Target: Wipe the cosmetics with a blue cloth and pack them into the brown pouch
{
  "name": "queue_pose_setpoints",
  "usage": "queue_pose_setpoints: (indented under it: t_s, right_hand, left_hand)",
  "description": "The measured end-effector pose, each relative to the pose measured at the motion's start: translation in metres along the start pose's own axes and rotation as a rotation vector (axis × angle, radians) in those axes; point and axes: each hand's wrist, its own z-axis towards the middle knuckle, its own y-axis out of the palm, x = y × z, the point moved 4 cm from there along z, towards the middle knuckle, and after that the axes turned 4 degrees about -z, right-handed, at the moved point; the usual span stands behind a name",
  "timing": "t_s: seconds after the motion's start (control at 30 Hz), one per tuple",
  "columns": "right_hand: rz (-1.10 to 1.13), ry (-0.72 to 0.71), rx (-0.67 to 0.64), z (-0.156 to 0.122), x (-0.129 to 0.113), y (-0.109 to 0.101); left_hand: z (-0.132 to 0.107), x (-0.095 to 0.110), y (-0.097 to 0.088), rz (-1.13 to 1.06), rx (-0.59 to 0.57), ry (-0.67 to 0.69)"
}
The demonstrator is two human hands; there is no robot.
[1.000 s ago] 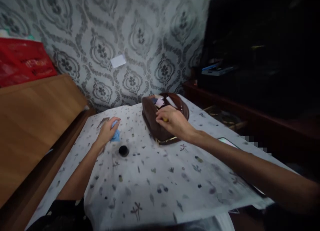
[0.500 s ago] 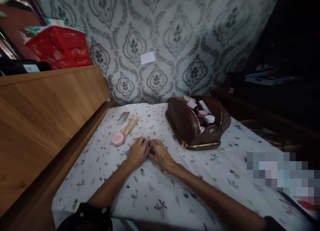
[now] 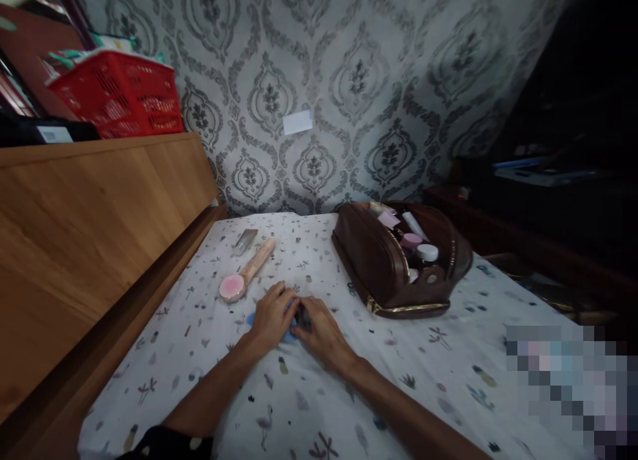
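Note:
My left hand point(image 3: 272, 317) rests low over the bed sheet, fingers curled on a blue thing point(image 3: 289, 336) that shows on both sides of the palm. Its kind is hidden by the hand. Touching it from the right, my right hand point(image 3: 323, 334) has its fingers bent around a small dark object point(image 3: 302, 316), too covered to name. Left of the hands lies a long-handled item with a round pink head point(image 3: 232, 288). Beyond that is a small clear and silver packet point(image 3: 245, 241). A brown zip bag point(image 3: 371, 247) stands open to the right, holding several jars and tubes.
The patterned white sheet point(image 3: 438, 387) covers the surface. A wooden panel point(image 3: 109, 194) borders it on the left, with a red basket point(image 3: 119, 94) on top. Patterned wallpaper point(image 3: 319, 61) rises behind. Dark shelving with a blue item point(image 3: 518, 163) is at the right.
The view has shifted slightly, so the bag and sheet appear lower. My hands stay together at the blue thing; more of the dark object shows between them.

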Motion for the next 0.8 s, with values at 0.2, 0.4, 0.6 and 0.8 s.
queue_pose_setpoints:
  t_s: [0.2, 0.4, 0.6, 0.8]
  right_hand:
    - [0.095, 0.006, -0.042, -0.003, -0.002, 0.000]
    - [0.069, 0.009, -0.096, -0.005, -0.010, -0.004]
    - [0.011, 0.026, -0.132, -0.005, -0.011, -0.006]
    - [0.020, 0.000, -0.089, -0.004, -0.011, -0.010]
  left_hand:
    - [0.003, -0.007, -0.007, -0.268, 0.071, -0.099]
    - [-0.001, -0.017, -0.003, -0.413, 0.048, -0.187]
    - [-0.003, -0.019, -0.006, -0.276, 0.032, -0.119]
    - [0.004, -0.037, -0.036, 0.096, 0.173, -0.132]
